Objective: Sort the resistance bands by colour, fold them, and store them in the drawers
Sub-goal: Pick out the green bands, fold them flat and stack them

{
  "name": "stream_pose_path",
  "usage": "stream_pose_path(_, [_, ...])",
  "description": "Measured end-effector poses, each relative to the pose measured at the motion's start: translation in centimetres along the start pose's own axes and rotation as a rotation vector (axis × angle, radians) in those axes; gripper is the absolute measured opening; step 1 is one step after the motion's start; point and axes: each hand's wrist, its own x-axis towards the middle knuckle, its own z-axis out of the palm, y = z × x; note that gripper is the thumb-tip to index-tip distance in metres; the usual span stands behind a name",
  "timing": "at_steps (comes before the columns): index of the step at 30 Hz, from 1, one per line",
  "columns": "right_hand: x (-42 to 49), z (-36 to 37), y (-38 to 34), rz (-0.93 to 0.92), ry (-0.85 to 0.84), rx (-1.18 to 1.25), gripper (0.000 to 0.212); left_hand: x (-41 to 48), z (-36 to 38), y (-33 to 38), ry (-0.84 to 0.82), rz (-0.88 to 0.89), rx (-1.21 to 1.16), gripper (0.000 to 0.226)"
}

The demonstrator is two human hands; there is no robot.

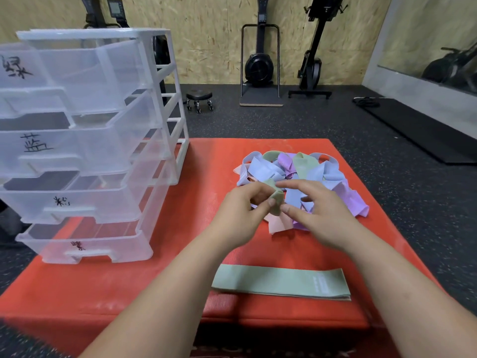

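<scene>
Left hand (240,215) pinches green band (276,202) clear of the pile (296,169) for sorting; right hand (322,215), apparently spread, hovers beside to fold.

Platform (167,267) is bright red, w/ whitish scuffs here & there. Pile of bands (296,171): pastel mix of pale blue, lilac, sage green & a bit of pink, all plain. Sage band (276,201) pinched in the left hand (240,215) is approx the same shade as the flat band (281,284) at the front, which has faint white lettering nr one end. Drawer unit (90,140): see-through drawers, white frame, black handwritten marks on the fronts. Floor (258,120) dark grey w/ light specks. Wall (206,34) tan, flaky chipboard pattern. Machines (259,65), stool (199,95) & floor mat (418,133) all black.
</scene>
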Motion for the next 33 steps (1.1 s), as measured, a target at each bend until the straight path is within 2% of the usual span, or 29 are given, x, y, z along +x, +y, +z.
stream_pose_path(4, [0.4,0.5,-0.8,-0.031,0.059,-0.036,0.027,-0.4,-0.1,0.8,0.0,0.03,0.025,0.007])
stream_pose_path(6, [0.7,0.6,-1.2,-0.052,0.047,-0.039,0.028,-0.4,-0.3,0.7,0.066,0.034,0.062,0.005])
stream_pose_path(10, [1.0,0.7,-0.2,0.008,-0.015,-0.081,0.026,-0.1,-1.3,0.8,0.225,0.039,-0.02,0.004])
stream_pose_path(23, [0.2,-2.8,3.8,0.158,0.073,-0.349,0.015,-0.2,-5.0,-1.8,0.543,-0.102,-0.209,0.008])
stream_pose_path(26, [-0.5,-3.9,3.8,0.154,0.078,-0.346,0.011,-0.5,-5.9,-2.6,0.563,-0.126,-0.198,0.008])
stream_pose_path(33, [-2.7,-5.1,3.8,0.286,-0.098,-0.15,0.006,-1.9,-6.8,-3.8,0.514,-0.238,-0.19,0.006])
